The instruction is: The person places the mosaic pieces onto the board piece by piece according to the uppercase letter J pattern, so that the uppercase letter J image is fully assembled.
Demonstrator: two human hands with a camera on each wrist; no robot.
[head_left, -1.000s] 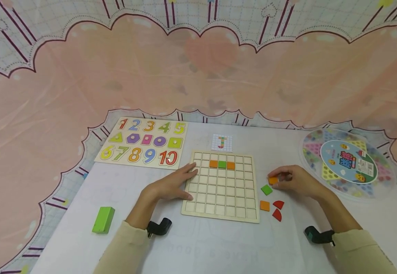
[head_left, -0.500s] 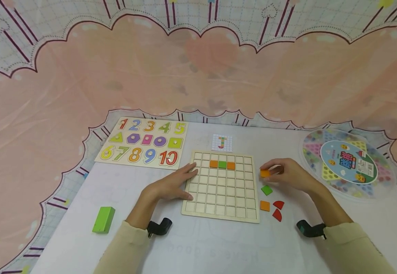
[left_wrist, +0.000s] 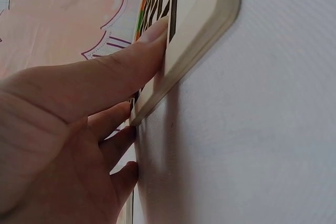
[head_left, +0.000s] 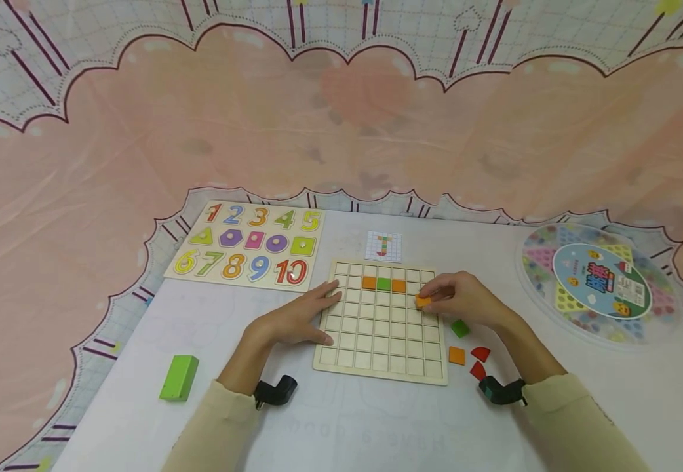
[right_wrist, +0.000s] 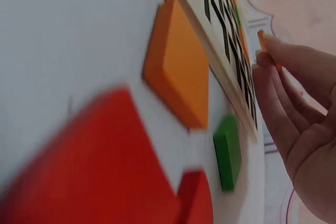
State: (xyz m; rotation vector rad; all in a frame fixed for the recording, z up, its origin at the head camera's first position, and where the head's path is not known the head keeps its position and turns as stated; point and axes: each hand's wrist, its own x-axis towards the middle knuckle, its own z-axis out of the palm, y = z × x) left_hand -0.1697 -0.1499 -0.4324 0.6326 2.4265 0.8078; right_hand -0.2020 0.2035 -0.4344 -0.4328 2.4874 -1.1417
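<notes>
My right hand (head_left: 465, 300) pinches an orange square tile (head_left: 422, 301) between thumb and fingers, over the right side of a wooden grid board (head_left: 371, 362). An orange tile (head_left: 369, 282), a green tile (head_left: 383, 284) and another orange tile (head_left: 398, 286) sit side by side in the board's second row. On the board's left edge rests my left hand (head_left: 294, 318), fingers spread and its thumb (left_wrist: 152, 40) lying on top of the frame. Right of the board lie a green tile (head_left: 460, 328), an orange tile (right_wrist: 178, 72) and two red quarter-circle pieces (head_left: 480, 354).
Behind the board lies a small card (head_left: 384, 246) with a coloured hook-shaped pattern on a grid. A number and shape puzzle board (head_left: 247, 242) is at back left, a green block (head_left: 179, 378) at front left. A round, clear-rimmed game box (head_left: 601, 278) sits at right.
My right hand has carried the orange tile leftward from the tabletop to above the board's right side. The left hand has stayed in place on the board's edge.
</notes>
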